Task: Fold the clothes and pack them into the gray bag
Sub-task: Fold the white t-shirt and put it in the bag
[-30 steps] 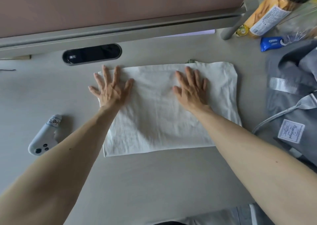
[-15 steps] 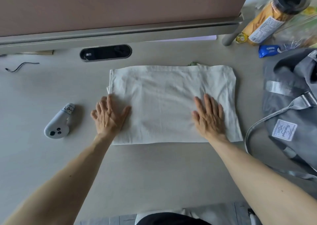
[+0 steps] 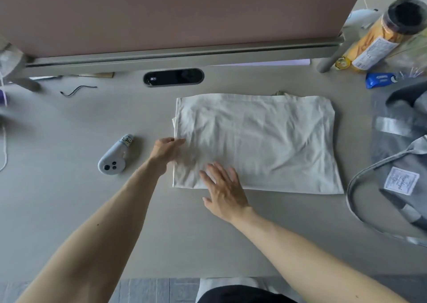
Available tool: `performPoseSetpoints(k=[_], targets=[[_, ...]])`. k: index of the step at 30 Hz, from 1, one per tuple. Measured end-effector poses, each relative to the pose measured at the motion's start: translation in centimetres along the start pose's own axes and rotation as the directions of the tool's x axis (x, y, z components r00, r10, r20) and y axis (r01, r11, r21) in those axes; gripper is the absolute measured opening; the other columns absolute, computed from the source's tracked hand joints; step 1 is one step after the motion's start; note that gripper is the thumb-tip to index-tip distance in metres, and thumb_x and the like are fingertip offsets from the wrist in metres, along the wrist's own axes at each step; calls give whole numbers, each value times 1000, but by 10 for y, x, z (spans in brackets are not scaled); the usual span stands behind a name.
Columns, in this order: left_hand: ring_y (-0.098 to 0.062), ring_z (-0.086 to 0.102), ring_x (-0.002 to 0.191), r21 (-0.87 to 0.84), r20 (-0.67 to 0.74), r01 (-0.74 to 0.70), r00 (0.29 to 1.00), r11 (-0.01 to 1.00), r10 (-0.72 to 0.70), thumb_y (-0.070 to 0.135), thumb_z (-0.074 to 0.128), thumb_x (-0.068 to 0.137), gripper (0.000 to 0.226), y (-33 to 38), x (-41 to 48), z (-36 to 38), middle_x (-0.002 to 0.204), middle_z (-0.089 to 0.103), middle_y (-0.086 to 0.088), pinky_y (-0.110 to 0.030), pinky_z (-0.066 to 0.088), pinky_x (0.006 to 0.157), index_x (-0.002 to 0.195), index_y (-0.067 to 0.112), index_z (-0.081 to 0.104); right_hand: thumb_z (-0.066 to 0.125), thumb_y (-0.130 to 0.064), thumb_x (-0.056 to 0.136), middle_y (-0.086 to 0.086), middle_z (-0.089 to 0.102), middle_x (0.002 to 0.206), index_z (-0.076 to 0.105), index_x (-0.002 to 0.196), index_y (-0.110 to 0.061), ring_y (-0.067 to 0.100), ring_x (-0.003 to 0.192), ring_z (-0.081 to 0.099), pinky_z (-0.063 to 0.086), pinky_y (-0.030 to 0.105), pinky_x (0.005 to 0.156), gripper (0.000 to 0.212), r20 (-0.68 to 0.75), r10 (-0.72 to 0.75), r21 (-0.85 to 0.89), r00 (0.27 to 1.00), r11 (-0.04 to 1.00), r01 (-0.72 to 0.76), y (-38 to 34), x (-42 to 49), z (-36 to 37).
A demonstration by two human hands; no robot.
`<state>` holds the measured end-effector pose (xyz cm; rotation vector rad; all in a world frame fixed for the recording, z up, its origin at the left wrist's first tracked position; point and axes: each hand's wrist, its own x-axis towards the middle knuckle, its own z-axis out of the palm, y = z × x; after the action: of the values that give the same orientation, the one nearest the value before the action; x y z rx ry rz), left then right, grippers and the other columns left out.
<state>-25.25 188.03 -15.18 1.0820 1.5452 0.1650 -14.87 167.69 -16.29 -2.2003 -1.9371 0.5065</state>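
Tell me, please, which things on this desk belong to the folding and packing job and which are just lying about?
Job in hand: folded white garment; gray bag; left hand at the garment's left edge; right hand flat on its near edge.

Lying about: white controller; yellow jar; blue packet; black cable.

Two bare forearms, unsleeved up to the frame's edge, end in the left hand [image 3: 166,151] and right hand [image 3: 225,191]. At the bottom edge, a black garment [image 3: 242,296] shows with white fabric [image 3: 221,283] around it.
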Motion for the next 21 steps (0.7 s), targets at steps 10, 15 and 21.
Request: performPoseSetpoints(k=[10, 15, 21], targets=[[-17, 70, 74, -63, 84, -25, 996, 998, 30, 15, 70, 90, 5, 32, 43, -3, 84, 73, -4, -26, 56, 61, 90, 10, 68, 79, -27, 65, 3, 58, 93, 63, 88, -18, 27, 86, 56, 34, 40, 74, 30, -78, -4, -141, 997, 990, -7, -43, 57, 26], [-20, 72, 86, 9, 110, -43, 993, 999, 42, 15, 76, 83, 19, 35, 53, -2, 99, 75, -6, -37, 61, 81, 102, 15, 72, 75, -16, 67, 3, 54, 70, 57, 82, -17, 26, 66, 54, 39, 36, 59, 23, -74, -78, -118, 994, 991, 69, -47, 62, 30], [-22, 65, 75, 57, 10, -82, 997, 995, 82, 8, 68, 80, 12, 33, 59, -16, 84, 71, -5, -47, 58, 76, 80, 19, 74, 75, -10, 67, 4, 61, 67, 57, 79, -14, 27, 61, 60, 42, 34, 57, 22, 56, -102, 122, 993, 988, 94, -55, 65, 23]])
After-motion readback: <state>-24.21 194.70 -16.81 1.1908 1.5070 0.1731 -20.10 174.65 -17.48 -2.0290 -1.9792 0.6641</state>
